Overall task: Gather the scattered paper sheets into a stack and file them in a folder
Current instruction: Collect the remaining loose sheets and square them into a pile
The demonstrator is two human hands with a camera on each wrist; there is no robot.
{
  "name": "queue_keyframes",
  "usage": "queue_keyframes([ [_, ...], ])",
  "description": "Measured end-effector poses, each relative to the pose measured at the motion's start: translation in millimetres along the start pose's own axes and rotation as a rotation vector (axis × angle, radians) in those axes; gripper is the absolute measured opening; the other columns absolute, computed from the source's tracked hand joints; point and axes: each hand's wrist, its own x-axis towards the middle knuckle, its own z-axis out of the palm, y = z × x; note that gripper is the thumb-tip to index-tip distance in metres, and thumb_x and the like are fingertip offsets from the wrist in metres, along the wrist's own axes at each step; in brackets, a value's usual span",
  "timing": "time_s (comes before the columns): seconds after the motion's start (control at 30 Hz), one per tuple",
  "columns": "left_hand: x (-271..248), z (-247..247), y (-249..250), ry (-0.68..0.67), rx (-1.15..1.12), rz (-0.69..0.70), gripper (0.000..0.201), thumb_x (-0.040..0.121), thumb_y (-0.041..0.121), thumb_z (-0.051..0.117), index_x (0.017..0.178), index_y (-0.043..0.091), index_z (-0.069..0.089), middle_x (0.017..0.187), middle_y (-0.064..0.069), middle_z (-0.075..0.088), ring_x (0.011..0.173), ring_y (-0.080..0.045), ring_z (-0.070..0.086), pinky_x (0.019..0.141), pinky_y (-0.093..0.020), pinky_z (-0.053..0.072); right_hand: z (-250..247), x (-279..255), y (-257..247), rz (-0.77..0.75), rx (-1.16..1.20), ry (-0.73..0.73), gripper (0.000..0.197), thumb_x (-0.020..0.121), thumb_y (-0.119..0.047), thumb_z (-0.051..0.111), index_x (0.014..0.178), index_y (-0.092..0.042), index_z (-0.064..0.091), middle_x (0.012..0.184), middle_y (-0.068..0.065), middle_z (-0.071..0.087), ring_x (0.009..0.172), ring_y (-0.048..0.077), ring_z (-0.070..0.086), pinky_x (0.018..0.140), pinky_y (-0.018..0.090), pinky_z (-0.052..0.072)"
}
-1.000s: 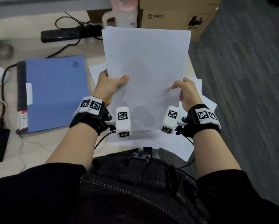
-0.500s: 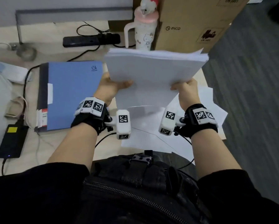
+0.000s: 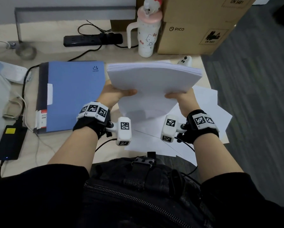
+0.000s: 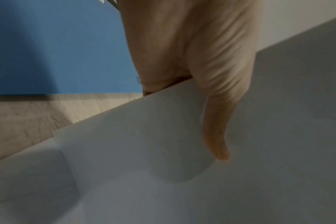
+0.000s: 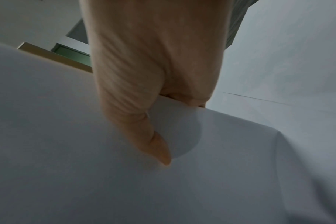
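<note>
I hold a thick stack of white paper (image 3: pixel 152 81) above the desk, tipped nearly flat with its far edge fanned. My left hand (image 3: pixel 116 93) grips its left side, thumb on top (image 4: pixel 217 136) and fingers underneath. My right hand (image 3: pixel 180 97) grips the right side the same way, thumb (image 5: pixel 155 144) pressed on the top sheet. Several loose white sheets (image 3: pixel 202 116) lie scattered on the desk below and to the right of the stack. The blue folder (image 3: pixel 72 96) lies closed, flat on the desk left of my left hand.
A pink-lidded cartoon tumbler (image 3: pixel 148 33) and cardboard boxes (image 3: pixel 195 28) stand behind the stack. A black power strip (image 3: pixel 92 39) with cables lies at the back, a black power adapter (image 3: pixel 11 142) at the left. A small white controller (image 3: pixel 185 60) sits by the desk's right edge (image 3: pixel 207 76).
The stack has tipped from upright, facing me, to nearly flat, and both hands have lowered with it. The camera has tilted up, showing more of the desk's back.
</note>
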Motion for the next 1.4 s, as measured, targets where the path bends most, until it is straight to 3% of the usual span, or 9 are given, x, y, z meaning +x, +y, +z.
queue_keyframes([
  [0.2, -0.3, -5.3, 14.2, -0.039, -0.003, 0.082, 0.037, 0.068, -0.008, 0.076, 0.087, 0.021, 0.065, 0.084, 0.012, 0.071, 0.08, 0.001, 0.067, 0.081, -0.019, 0.053, -4.2, -0.9, -3.4, 0.025, -0.021, -0.002, 0.032, 0.058, 0.016, 0.07, 0.082, -0.005, 0.064, 0.085, 0.011, 0.065, 0.079, 0.022, 0.062, 0.077, 0.03, 0.051],
  [0.37, -4.0, 3.1, 14.3, 0.019, 0.019, 0.088, 0.031, 0.07, 0.0, 0.078, 0.085, 0.023, 0.064, 0.084, 0.013, 0.068, 0.074, 0.007, 0.065, 0.075, -0.019, 0.051, -0.8, -2.1, -5.1, 0.037, -0.021, 0.003, 0.039, 0.05, 0.009, 0.071, 0.085, -0.007, 0.063, 0.092, 0.014, 0.063, 0.084, 0.024, 0.061, 0.079, 0.037, 0.051],
  [0.47, -9.0, -5.7, 23.9, -0.025, -0.014, 0.162, 0.036, 0.065, 0.027, 0.084, 0.096, 0.023, 0.066, 0.083, 0.015, 0.072, 0.084, 0.0, 0.067, 0.077, -0.017, 0.049, -4.6, -1.6, -7.0, 0.05, -0.051, 0.006, 0.039, 0.054, 0.016, 0.071, 0.082, -0.01, 0.063, 0.093, 0.015, 0.064, 0.086, 0.026, 0.061, 0.085, 0.043, 0.051],
  [0.57, -12.5, -7.5, 39.6, 0.019, -0.076, 0.222, 0.047, 0.067, 0.062, 0.064, 0.098, 0.028, 0.067, 0.084, 0.015, 0.071, 0.082, -0.002, 0.063, 0.074, -0.016, 0.045, -6.2, -1.4, -5.2, 0.068, -0.065, 0.018, 0.038, 0.058, 0.02, 0.069, 0.082, -0.009, 0.064, 0.094, 0.015, 0.064, 0.087, 0.026, 0.061, 0.085, 0.044, 0.05],
  [0.73, -10.5, 3.6, 44.4, 0.078, -0.028, 0.21, 0.029, 0.078, 0.047, 0.056, 0.085, 0.024, 0.072, 0.077, 0.008, 0.067, 0.073, -0.005, 0.058, 0.064, -0.017, 0.042, -4.1, -3.9, -4.7, 0.077, -0.04, 0.011, 0.036, 0.054, 0.015, 0.071, 0.079, -0.009, 0.064, 0.089, 0.013, 0.065, 0.086, 0.026, 0.061, 0.083, 0.04, 0.049],
  [1.0, -8.4, 5.8, 45.9, 0.065, -0.005, 0.27, 0.025, 0.082, 0.036, 0.053, 0.079, 0.02, 0.072, 0.079, 0.009, 0.068, 0.074, -0.003, 0.057, 0.062, -0.014, 0.042, -3.7, -5.4, -6.6, 0.047, -0.04, -0.022, 0.033, 0.045, 0.003, 0.068, 0.075, -0.01, 0.063, 0.085, 0.011, 0.063, 0.082, 0.024, 0.059, 0.074, 0.032, 0.049],
  [1.23, -10.3, 0.8, 48.2, 0.055, 0.024, 0.255, 0.023, 0.08, 0.033, 0.051, 0.083, 0.023, 0.072, 0.084, 0.013, 0.068, 0.08, -0.005, 0.056, 0.064, -0.019, 0.04, -4.6, -3.7, 0.0, 0.074, -0.06, -0.081, 0.039, 0.048, 0.0, 0.071, 0.084, -0.014, 0.065, 0.096, 0.013, 0.066, 0.091, 0.026, 0.062, 0.086, 0.042, 0.051],
  [1.33, -10.8, 0.2, 49.8, 0.06, 0.033, 0.254, 0.024, 0.08, 0.045, 0.057, 0.083, 0.026, 0.071, 0.086, 0.009, 0.068, 0.078, -0.005, 0.057, 0.063, -0.019, 0.04, -3.2, -4.1, 0.5, 0.074, -0.043, -0.088, 0.04, 0.051, -0.003, 0.072, 0.089, -0.016, 0.064, 0.101, 0.012, 0.066, 0.094, 0.025, 0.062, 0.085, 0.037, 0.05],
  [1.4, -13.3, -1.3, 46.7, 0.023, 0.032, 0.273, 0.048, 0.067, 0.07, 0.066, 0.088, 0.027, 0.07, 0.086, 0.009, 0.067, 0.075, -0.002, 0.059, 0.063, -0.016, 0.044, -3.9, -2.6, -1.1, 0.083, -0.042, -0.094, 0.038, 0.052, -0.004, 0.071, 0.088, -0.018, 0.064, 0.1, 0.01, 0.066, 0.094, 0.026, 0.062, 0.081, 0.035, 0.049],
])
